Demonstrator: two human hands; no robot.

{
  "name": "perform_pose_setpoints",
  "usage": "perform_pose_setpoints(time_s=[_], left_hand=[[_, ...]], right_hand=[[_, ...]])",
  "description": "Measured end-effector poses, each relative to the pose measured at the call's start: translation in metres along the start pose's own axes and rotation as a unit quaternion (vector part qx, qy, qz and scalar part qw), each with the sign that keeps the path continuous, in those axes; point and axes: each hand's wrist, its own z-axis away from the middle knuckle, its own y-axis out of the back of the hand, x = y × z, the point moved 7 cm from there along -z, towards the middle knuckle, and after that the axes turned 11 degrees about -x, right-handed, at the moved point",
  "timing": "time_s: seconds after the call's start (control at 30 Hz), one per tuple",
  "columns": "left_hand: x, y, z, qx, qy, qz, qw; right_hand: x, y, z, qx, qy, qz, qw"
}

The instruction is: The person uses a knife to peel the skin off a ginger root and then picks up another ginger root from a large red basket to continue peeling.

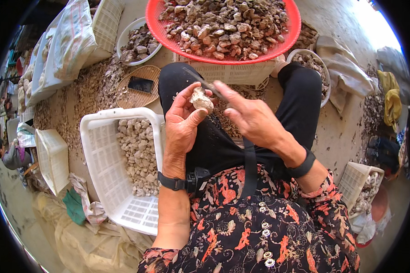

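My left hand (181, 128) holds a pale, knobbly lump (201, 100), perhaps a peeled root or tuber, between thumb and fingers above my lap. My right hand (259, 119) grips a thin knife-like blade (205, 82), its forefinger stretched along it. The blade is blurred and points up and left, just beyond the lump; whether it touches the lump, I cannot tell. Ahead of my knees, a red plastic basket (222, 60) is heaped with rough brown lumps (225, 32). By my left arm, a white plastic crate (102, 163) contains many paler lumps (140, 153).
A black phone (140, 84) lies on a round woven tray (124, 99). White basins (133, 27) (323, 58) flank the red basket, which rests on a pale crate (232, 73). Peelings (95, 82) litter the floor. Sacks (345, 65) lie at right; another person (15, 155) is far left.
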Motion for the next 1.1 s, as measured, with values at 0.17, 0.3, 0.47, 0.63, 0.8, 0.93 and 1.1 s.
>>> perform_pose_setpoints(time_s=[0.17, 0.3, 0.47, 0.63, 0.8, 0.93, 1.1], left_hand=[[0.006, 0.005, 0.0, 0.008, -0.008, 0.038, 0.999], [0.004, 0.001, 0.0, 0.006, -0.003, 0.03, 1.0], [0.002, 0.002, -0.001, -0.004, -0.016, 0.025, 1.0], [-0.001, 0.007, 0.002, 0.021, 0.0, 0.023, 1.0], [0.003, 0.006, 0.002, 0.009, -0.009, 0.035, 0.999], [0.005, 0.004, 0.002, -0.011, 0.005, 0.039, 0.999], [0.0, 0.007, 0.001, -0.012, 0.018, 0.041, 0.999]], right_hand=[[-0.004, 0.015, 0.027, -0.014, 0.033, 0.063, 0.997], [0.0, 0.005, 0.04, -0.05, 0.006, 0.132, 0.99], [-0.007, 0.005, 0.035, -0.034, -0.01, 0.139, 0.99], [-0.011, 0.004, 0.017, 0.016, -0.008, 0.139, 0.99], [-0.005, 0.008, 0.026, -0.057, -0.012, 0.133, 0.989], [0.001, 0.012, 0.036, -0.09, -0.01, 0.123, 0.988], [-0.004, 0.01, 0.028, -0.039, 0.019, 0.141, 0.989]])
